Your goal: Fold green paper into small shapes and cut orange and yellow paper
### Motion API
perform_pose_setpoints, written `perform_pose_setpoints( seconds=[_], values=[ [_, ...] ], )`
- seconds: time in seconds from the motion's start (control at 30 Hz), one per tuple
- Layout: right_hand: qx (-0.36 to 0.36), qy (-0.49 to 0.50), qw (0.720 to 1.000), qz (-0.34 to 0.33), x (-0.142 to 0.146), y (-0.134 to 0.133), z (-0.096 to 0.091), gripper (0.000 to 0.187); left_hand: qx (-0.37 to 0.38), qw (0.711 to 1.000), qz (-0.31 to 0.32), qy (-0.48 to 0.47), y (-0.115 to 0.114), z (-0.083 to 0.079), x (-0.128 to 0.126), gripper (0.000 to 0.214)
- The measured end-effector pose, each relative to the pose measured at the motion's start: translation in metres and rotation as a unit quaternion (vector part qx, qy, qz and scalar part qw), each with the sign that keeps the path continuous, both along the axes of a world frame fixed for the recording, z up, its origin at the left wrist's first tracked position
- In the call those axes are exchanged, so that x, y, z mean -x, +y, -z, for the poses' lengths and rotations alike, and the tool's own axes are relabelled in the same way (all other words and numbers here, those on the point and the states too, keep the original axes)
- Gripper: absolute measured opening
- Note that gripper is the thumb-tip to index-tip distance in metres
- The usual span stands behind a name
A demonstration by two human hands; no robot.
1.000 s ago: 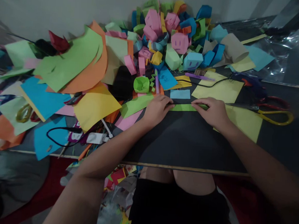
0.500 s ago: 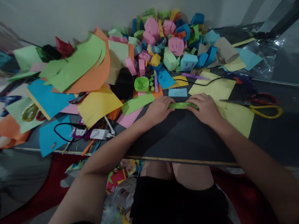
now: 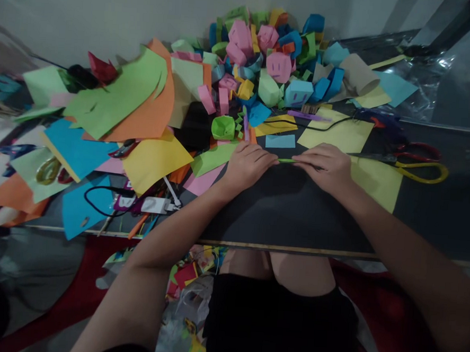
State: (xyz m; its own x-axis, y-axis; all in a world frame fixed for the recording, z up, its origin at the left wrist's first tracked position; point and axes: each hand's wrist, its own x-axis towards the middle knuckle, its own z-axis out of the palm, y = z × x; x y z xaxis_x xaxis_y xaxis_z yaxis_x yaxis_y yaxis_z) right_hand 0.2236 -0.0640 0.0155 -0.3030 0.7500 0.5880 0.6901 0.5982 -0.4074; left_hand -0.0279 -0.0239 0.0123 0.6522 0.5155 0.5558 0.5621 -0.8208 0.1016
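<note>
Between my two hands is a narrow green paper strip (image 3: 286, 160), seen almost edge-on, so only a thin line of it shows. My left hand (image 3: 250, 166) pinches its left end and my right hand (image 3: 324, 165) pinches its right end; both hide the ends. Just beyond the strip lies a small light-blue paper rectangle (image 3: 280, 141). A pale yellow sheet (image 3: 378, 182) is beside my right hand, with scissors (image 3: 422, 171) with a yellow and a red handle loop lying across its top. Green paper (image 3: 214, 159) and pink paper (image 3: 203, 179) lie left of my left hand.
A heap of folded paper shapes (image 3: 279, 67) stands against the wall. Loose coloured sheets (image 3: 120, 94), a white plug (image 3: 155, 205) and a black cable cover the left. A small green paper box (image 3: 223, 127) sits behind my left hand. The dark table's front edge (image 3: 286, 248) runs above my lap.
The green strip showed its flat face before and is now turned edge-on. My fingers have rolled with it, and the gap between my hands is a little narrower.
</note>
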Motion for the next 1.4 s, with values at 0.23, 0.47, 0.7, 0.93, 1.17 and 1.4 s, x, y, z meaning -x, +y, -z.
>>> perform_pose_setpoints(
  seconds=[0.23, 0.47, 0.7, 0.93, 1.17, 1.4],
  values=[
    [-0.041, 0.003, 0.999, 0.001, -0.004, -0.001, -0.004, 0.016, -0.089, 0.994, 0.042, 0.049, 0.000, -0.005, 0.007, 0.026],
    [0.045, -0.026, 0.998, 0.029, 0.002, -0.004, -0.009, 0.028, 0.033, 0.999, 0.018, 0.029, -0.003, -0.003, 0.000, 0.036],
    [0.145, 0.002, 0.989, 0.036, -0.001, -0.001, -0.001, 0.029, 0.087, 0.994, 0.058, 0.038, 0.004, -0.005, 0.001, 0.032],
    [0.121, -0.005, 0.990, 0.071, -0.010, 0.011, 0.008, 0.026, 0.110, 0.984, 0.116, 0.083, 0.007, 0.000, -0.002, 0.041],
    [0.209, -0.025, 0.977, -0.022, -0.008, -0.001, -0.003, 0.034, 0.112, 0.988, 0.046, 0.093, 0.012, 0.003, -0.003, 0.042],
    [0.070, -0.050, 0.990, -0.108, 0.000, 0.003, -0.005, 0.025, 0.179, 0.981, 0.068, 0.013, 0.023, 0.010, -0.001, 0.033]
  ],
)
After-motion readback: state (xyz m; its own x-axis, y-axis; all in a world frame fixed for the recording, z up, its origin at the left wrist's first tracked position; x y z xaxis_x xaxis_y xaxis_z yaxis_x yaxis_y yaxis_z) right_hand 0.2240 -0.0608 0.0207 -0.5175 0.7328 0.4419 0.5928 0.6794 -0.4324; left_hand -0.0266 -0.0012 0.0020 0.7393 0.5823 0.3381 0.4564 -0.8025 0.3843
